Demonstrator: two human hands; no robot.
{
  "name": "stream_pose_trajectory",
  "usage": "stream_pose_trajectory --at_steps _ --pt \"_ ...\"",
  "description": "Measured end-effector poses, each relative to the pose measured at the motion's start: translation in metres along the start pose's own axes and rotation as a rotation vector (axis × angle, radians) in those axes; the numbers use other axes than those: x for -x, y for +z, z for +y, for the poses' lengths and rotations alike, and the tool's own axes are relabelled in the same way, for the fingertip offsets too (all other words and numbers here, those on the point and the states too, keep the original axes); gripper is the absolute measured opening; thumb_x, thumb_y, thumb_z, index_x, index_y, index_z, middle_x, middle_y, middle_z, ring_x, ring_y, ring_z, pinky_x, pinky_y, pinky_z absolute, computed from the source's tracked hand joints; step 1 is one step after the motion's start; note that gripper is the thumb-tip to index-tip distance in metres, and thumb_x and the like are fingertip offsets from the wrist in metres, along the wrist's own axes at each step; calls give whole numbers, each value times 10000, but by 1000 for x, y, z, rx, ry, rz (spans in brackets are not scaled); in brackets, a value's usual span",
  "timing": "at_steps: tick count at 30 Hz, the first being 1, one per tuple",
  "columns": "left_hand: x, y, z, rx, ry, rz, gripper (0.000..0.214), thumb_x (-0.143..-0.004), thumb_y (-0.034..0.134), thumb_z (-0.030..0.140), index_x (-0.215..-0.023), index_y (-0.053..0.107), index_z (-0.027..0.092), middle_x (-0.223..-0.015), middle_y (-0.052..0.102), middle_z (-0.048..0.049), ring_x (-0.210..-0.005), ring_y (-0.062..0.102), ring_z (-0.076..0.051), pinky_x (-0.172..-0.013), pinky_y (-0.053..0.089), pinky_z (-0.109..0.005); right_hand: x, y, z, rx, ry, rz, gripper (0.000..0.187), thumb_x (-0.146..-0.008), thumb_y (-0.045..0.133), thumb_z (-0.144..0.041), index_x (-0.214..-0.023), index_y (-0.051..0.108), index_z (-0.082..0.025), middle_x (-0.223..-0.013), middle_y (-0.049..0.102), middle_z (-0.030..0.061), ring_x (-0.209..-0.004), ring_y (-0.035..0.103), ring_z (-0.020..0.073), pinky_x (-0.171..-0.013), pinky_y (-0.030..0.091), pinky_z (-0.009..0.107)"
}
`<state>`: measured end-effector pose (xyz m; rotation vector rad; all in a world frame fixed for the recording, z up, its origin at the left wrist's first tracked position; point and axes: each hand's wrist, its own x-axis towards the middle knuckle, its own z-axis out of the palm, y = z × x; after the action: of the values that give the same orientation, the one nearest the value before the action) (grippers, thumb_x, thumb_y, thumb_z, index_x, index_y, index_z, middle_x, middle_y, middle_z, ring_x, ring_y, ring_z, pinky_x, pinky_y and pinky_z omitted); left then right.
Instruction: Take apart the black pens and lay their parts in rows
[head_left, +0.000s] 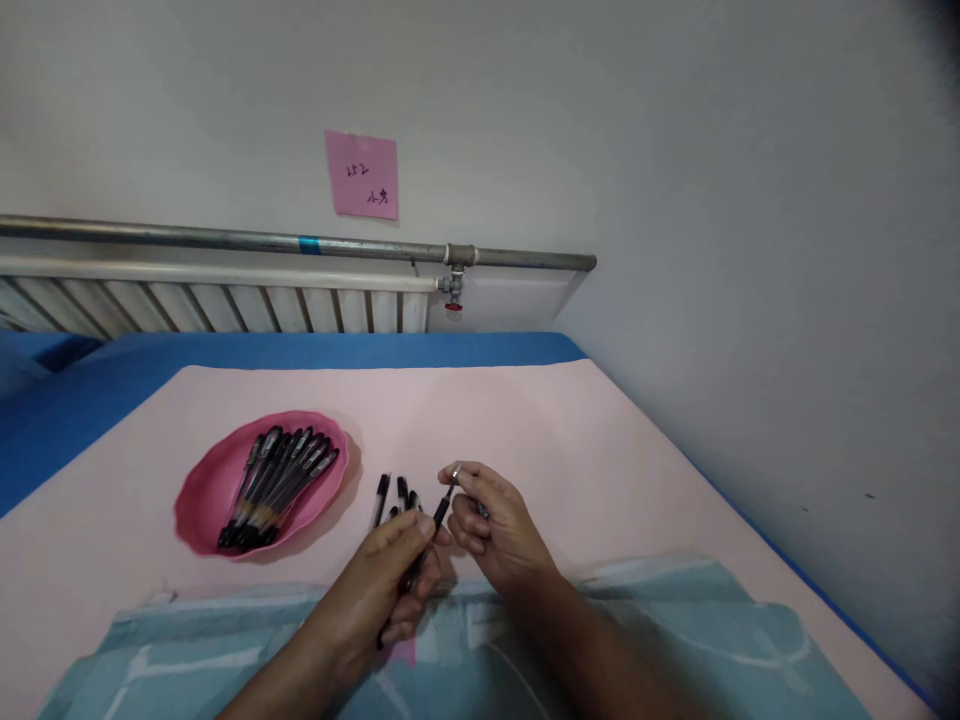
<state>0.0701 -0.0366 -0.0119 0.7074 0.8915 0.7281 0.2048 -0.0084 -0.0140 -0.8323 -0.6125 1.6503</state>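
Note:
My left hand (405,570) is closed around a black pen (442,508), whose tip points up and to the right. At that end, my right hand (495,525) pinches a small silvery piece (456,474) between thumb and forefinger. Its other fingers are curled, and a small dark thing (482,510) shows between them, too small to name. Just beyond my left hand lie several loose black pens (381,498), partly hidden by it. To the left, a pink scalloped bowl (196,500) holds a bundle of clear-barrelled pens with black caps (274,485).
A pale pink sheet (495,410) covers the surface, with a blue edge (360,350) at the back. Teal patterned cloth (247,650) lies along the front. Behind are a radiator (322,308), a metal pipe (225,238) with a valve (454,285), and a pink note (364,175).

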Motion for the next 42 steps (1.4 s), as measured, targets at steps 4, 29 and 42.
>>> stream_pose_trajectory --at_steps 4,29,42 --pt "-1 -1 0 4 -21 -14 315 -804 524 495 -842 552 184 -499 469 80 -292 193 2 -268 151 -123 -2 -3 -6 -43 -29 24 177 -684 691 -265 -769 571 -167 -731 598 -17 -363 224 -8 -310 149 143" --pt "-5 -2 -6 -9 9 -29 304 -813 516 477 -847 557 178 -519 509 67 -268 244 -2 -257 176 -129 -3 4 -1 102 -167 272 222 -597 668 -199 -730 491 -198 -597 530 -85 -311 266 -4 -286 160 139" --pt "-6 -30 18 -214 70 162 263 -704 664 411 -740 622 153 -639 581 17 -546 482 -77 -509 357 -183 -52 -64 -46 110 -410 485 228 -582 663 -226 -693 467 -195 -624 544 -56 -348 250 -1 -297 168 160"
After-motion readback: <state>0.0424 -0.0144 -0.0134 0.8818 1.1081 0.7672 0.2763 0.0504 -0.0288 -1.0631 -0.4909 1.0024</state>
